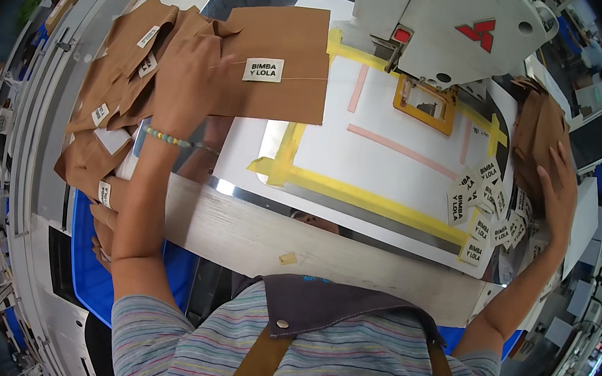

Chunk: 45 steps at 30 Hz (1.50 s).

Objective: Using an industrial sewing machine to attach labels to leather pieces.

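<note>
A flat brown fabric piece (289, 34) with a white printed label (263, 70) and a loose thread lies at the left of the machine bed. My left hand (189, 75) is closed on its left edge, slightly blurred. More labelled brown fabric pieces (110, 70) are heaped beside and under that wrist. On the far right, my right hand (560, 184) rests with outstretched fingers against a stack of brown fabric pieces (534, 133). Near that stack lies a loose pile of white labels (486, 190).
The sewing machine head (456, 27) overhangs the back, with a yellow clamp frame (425, 104) below it. Yellow tape (380, 206) and pink strips (402, 150) mark the white template sheet (320, 149). A blue bin (95, 268) sits below the table's left edge. People work far left.
</note>
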Each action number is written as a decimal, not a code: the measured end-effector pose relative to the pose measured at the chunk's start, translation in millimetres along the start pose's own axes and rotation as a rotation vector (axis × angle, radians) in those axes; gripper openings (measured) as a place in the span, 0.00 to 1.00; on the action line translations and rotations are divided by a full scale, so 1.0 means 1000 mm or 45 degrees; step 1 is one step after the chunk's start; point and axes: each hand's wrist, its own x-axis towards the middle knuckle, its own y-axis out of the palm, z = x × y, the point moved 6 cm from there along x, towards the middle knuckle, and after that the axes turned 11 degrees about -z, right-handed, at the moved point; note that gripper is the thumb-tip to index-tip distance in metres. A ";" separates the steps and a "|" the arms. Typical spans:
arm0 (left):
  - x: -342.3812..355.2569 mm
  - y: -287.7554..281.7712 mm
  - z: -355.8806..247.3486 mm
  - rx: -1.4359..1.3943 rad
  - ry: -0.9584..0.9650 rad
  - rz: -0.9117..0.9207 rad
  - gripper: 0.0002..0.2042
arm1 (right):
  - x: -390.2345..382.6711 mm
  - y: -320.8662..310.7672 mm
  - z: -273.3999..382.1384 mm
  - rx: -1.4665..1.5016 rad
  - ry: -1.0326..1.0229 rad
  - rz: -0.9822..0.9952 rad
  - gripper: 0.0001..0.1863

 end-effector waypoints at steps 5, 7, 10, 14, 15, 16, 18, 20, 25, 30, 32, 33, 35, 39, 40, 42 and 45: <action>-0.016 -0.028 -0.176 -1.101 0.332 0.291 0.14 | 0.005 0.008 -0.008 -0.116 -0.016 -0.141 0.27; -0.028 -0.026 -0.227 -1.163 0.566 0.517 0.12 | 0.007 0.015 -0.009 -0.272 -0.011 -0.205 0.27; -0.038 -0.027 -0.269 -1.297 0.764 0.590 0.11 | 0.011 0.023 -0.001 -0.395 -0.114 -0.296 0.24; -0.060 -0.068 -0.313 -2.247 0.760 0.900 0.11 | 0.010 0.017 0.008 -0.306 -0.147 -0.344 0.21; -0.069 -0.088 -0.322 -2.492 0.791 1.060 0.12 | 0.009 0.015 0.010 -0.304 -0.171 -0.289 0.21; -0.073 -0.106 -0.331 -2.681 0.873 1.075 0.15 | 0.005 0.010 0.011 -0.262 -0.137 -0.283 0.23; -0.078 -0.131 -0.339 -2.883 0.999 1.123 0.19 | 0.005 0.006 0.015 -0.220 -0.039 -0.206 0.23; -0.077 -0.145 -0.341 -2.868 1.031 1.025 0.25 | 0.005 0.001 0.022 -0.257 0.057 -0.199 0.23; -0.077 -0.150 -0.350 -2.813 1.113 1.076 0.29 | 0.004 0.004 0.046 -0.275 -0.076 -0.276 0.25; -0.073 -0.144 -0.342 -2.595 1.315 1.442 0.23 | 0.008 -0.001 0.020 -0.444 0.201 -0.382 0.29; -0.067 -0.135 -0.333 -2.482 1.296 1.472 0.17 | 0.012 0.004 0.007 -0.454 0.311 -0.261 0.26; -0.063 -0.132 -0.327 -2.480 1.301 1.472 0.17 | 0.014 0.008 0.000 -0.406 0.370 -0.177 0.24; -0.053 -0.119 -0.320 -2.414 1.153 1.386 0.14 | 0.018 0.008 -0.011 -0.454 0.438 -0.173 0.22; -0.034 -0.089 -0.316 -2.270 0.857 1.163 0.12 | 0.035 0.003 -0.021 -0.590 0.439 -0.197 0.16; -0.028 -0.080 -0.313 -2.155 0.798 1.054 0.12 | 0.036 0.001 -0.018 -0.594 0.417 -0.223 0.16; -0.016 -0.069 -0.309 -1.961 0.738 0.685 0.14 | 0.038 -0.019 0.011 -0.442 0.108 -0.719 0.14; -0.009 -0.049 -0.309 -1.440 0.786 0.251 0.19 | 0.028 -0.017 0.066 -0.356 -0.337 -0.876 0.09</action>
